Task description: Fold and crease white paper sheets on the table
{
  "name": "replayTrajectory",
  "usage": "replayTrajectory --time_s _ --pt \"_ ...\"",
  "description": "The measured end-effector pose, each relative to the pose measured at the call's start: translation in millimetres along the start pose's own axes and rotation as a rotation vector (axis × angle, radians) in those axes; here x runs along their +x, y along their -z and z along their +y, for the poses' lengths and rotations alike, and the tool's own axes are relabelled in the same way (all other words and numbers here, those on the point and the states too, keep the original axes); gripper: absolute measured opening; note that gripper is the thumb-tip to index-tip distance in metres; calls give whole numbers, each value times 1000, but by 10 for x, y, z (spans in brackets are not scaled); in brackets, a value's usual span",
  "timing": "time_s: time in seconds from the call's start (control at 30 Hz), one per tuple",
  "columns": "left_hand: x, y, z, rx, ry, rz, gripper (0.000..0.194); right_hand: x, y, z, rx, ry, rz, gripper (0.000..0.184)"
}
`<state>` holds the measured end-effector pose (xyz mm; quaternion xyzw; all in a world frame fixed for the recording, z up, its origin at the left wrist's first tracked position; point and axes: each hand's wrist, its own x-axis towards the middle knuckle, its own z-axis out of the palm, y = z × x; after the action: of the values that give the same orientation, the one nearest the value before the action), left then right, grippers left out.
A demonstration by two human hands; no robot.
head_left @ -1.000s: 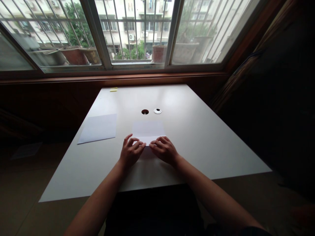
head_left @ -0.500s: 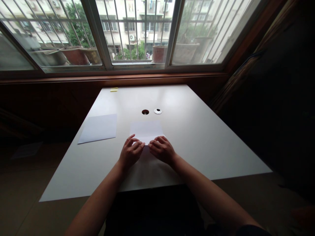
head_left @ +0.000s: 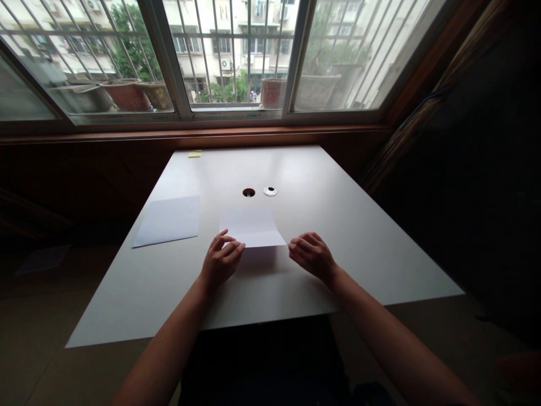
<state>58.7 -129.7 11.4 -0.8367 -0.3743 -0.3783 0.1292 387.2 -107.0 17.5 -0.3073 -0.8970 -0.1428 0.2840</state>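
Note:
A white sheet of paper [head_left: 253,225] lies in front of me, its near edge raised a little off the white table and casting a shadow below. My left hand [head_left: 222,256] pinches that near edge toward its left end, thumb and forefinger together, the other fingers loosely curled above. At the near right corner of the sheet, my right hand [head_left: 311,256] has its fingertips pressed together on the corner. The sheet's right side bends slightly up toward it.
A second white sheet [head_left: 169,223] lies flat on the table [head_left: 372,259] at left. Beyond my sheet are a round hole [head_left: 249,193] and its round cover [head_left: 270,192]. Yellow tape [head_left: 195,153] is at the far left corner, below a barred window [head_left: 236,56].
My right hand has slid right, from the middle of the near edge to the sheet's right corner, uncovering the edge. My left hand has barely moved.

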Motion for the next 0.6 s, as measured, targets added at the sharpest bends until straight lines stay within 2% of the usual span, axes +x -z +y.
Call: replayTrajectory --time_s 0.13,0.23,0.37,0.5,0.6 --pt "-5 14 -44 12 15 14 31 -220 95 232 -92 -123 59 11" --pt "6 0 -39 17 10 8 30 -259 114 265 -103 -167 80 12" --pt "18 -34 -1 20 2 -1 28 -131 37 107 -17 -148 68 16" --pt "5 -51 3 15 -1 -18 28 84 -96 -121 26 -101 39 29" --pt "-5 -55 -9 15 -6 -28 27 239 -192 -259 46 -55 14 26"
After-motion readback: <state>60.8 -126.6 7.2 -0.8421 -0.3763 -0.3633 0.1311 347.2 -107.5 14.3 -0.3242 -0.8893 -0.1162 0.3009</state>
